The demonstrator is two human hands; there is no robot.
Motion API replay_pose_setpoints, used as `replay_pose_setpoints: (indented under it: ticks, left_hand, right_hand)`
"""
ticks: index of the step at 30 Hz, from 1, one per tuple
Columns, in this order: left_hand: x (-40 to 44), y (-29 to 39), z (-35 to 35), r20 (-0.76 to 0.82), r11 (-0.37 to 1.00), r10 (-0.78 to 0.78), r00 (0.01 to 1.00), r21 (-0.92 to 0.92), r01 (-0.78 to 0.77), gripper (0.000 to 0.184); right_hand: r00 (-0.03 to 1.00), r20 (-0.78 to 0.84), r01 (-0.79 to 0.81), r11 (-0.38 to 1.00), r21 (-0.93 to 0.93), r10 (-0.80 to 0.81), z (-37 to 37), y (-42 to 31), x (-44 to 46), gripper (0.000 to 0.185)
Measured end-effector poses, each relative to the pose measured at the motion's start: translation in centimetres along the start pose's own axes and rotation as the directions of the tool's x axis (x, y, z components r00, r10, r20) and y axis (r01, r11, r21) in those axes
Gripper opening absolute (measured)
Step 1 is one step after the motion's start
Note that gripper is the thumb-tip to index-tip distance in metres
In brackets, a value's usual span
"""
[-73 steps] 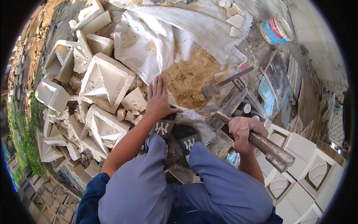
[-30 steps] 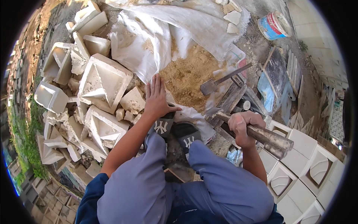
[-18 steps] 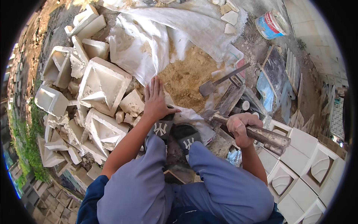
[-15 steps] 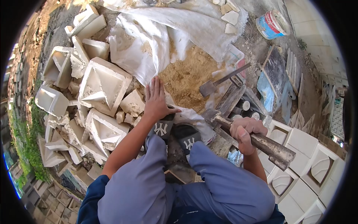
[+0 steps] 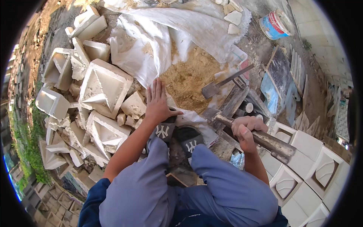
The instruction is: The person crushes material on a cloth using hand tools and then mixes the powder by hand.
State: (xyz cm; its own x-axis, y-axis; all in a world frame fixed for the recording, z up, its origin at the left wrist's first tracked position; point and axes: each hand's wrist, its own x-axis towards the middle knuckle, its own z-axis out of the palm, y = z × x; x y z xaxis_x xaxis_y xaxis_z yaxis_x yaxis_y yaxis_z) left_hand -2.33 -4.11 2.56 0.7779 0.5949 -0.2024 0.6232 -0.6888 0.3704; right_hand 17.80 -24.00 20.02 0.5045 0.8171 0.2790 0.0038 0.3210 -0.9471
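Observation:
My right hand (image 5: pixel 249 132) is wrapped round the thick, worn wooden handle (image 5: pixel 276 146) of a hand tool. The tool's dark flat head (image 5: pixel 211 113) points left, beside the sandy pile; its exact kind I cannot make out. My left hand (image 5: pixel 159 106) lies flat with fingers stretched forward, by the edge of a white woven sack (image 5: pixel 151 53) and the tan, sandy powder (image 5: pixel 185 79). A second tool with a squarish metal head (image 5: pixel 210 90) rests on the powder's right side.
Broken and whole cream moulded blocks (image 5: pixel 104 89) are heaped on the left. Patterned pale blocks (image 5: pixel 302 170) stand in rows at lower right. A blue and red bucket (image 5: pixel 276 24) sits at upper right, above leaning boards (image 5: pixel 276 72). My sandalled feet (image 5: pixel 189 140) are below the sack.
My right hand and the tool have shifted slightly up and left, with the handle's end moving the same way. My left hand stays almost where it was.

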Motion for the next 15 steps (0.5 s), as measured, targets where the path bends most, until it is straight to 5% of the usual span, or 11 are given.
replay_pose_setpoints:
  ticks: [3, 5, 7, 11, 15]
  left_hand:
    - [0.0, 0.0, 0.2, -0.025, 1.0, 0.002, 1.0, -0.012, -0.002, 0.148]
    - [0.1, 0.0, 0.3, -0.041, 1.0, 0.006, 0.999, -0.001, -0.006, 0.148]
    - [0.2, 0.0, 0.2, -0.049, 1.0, 0.014, 0.999, 0.019, -0.013, 0.148]
    - [-0.3, -0.2, 0.3, -0.015, 1.0, 0.008, 1.0, 0.0, -0.008, 0.147]
    - [0.0, 0.1, 0.1, -0.019, 1.0, 0.0, 1.0, -0.008, 0.0, 0.146]
  right_hand:
    - [0.998, 0.056, -0.002, 0.972, -0.235, 0.016, -1.1, 3.5, -1.2, 0.029]
    - [0.997, 0.046, -0.059, 0.981, -0.184, 0.068, -1.3, 2.8, -1.0, 0.027]
    - [0.982, -0.136, -0.146, 0.985, -0.09, 0.133, -1.0, 2.3, -0.7, 0.029]
    - [1.0, 0.017, -0.024, 0.999, -0.045, 0.025, 0.1, -1.2, 0.9, 0.031]
    - [0.997, 0.073, 0.017, 0.989, -0.15, -0.006, -1.2, 3.8, -0.4, 0.029]
